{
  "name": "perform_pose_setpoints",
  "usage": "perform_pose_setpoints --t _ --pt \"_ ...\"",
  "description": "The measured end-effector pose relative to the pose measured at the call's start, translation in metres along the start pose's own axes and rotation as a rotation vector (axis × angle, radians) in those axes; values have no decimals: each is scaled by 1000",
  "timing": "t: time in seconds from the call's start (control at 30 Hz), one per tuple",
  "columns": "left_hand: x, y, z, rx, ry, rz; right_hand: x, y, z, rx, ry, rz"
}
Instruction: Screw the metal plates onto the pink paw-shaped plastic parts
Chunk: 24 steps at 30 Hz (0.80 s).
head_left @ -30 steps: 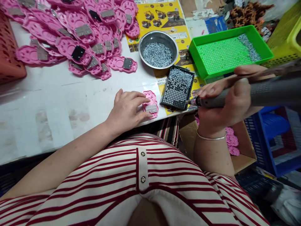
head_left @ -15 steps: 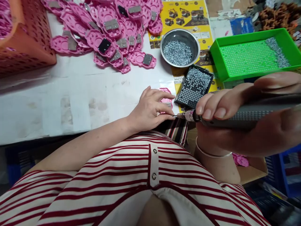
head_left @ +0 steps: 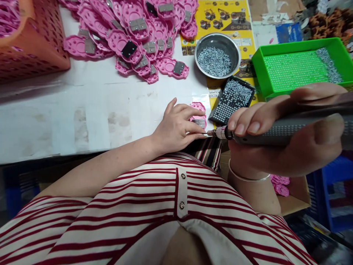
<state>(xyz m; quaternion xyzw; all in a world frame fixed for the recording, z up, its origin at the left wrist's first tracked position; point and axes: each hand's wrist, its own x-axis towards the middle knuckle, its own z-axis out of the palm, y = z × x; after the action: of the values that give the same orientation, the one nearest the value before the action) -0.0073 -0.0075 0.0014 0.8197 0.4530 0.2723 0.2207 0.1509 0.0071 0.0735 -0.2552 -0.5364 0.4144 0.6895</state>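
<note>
In my right hand is a grey electric screwdriver, held level, its thin bit pointing left. The bit's tip meets the thumb and index finger of my left hand, which are pinched together. Whatever is between those fingertips is too small to make out. The other left fingers stretch over a pink plastic shell with a grey metal plate, lying near the table's front edge and partly covered by the hand. Just right of it, a black perforated tray holds many small screws.
Behind the black tray stands a steel bowl of screws. A green tray with screws sits at the right. Pink shells with plates pile up at the back, beside an orange basket. Below right is a cardboard box with pink parts.
The table scene has shifted slightly right in view. More of the pink shell and its plate shows beneath my left fingers. Both hands keep nearly the same pose, bit at the left fingertips.
</note>
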Motion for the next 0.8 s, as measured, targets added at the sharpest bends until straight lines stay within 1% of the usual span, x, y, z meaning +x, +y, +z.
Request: perform_pose_setpoints --t 0.07,0.13,0.2,0.3,0.33,0.43,0.6,0.67,0.8 --pt "0 1 0 4 -20 -27 0 7 0 95 -44 -140" --pt "0 0 0 30 -37 -68 -1 17 -1 88 -64 -207" --pt "0 -3 2 75 -53 -115 -3 29 -2 16 -21 -199" --pt "-1 -7 4 117 -84 -157 -9 47 -2 -122 80 -166" --pt "-1 -8 5 119 -91 -166 -10 52 -2 -155 88 -156" --pt "0 -9 6 110 -92 -188 -14 59 -1 -208 84 -115" --pt "2 -8 6 93 -92 -202 -17 59 -1 -218 113 -92" --pt "3 -8 6 93 -101 -205 -17 62 -1 -208 115 -135" --pt "4 -8 6 92 -108 -207 -16 71 -3 -179 72 -201"
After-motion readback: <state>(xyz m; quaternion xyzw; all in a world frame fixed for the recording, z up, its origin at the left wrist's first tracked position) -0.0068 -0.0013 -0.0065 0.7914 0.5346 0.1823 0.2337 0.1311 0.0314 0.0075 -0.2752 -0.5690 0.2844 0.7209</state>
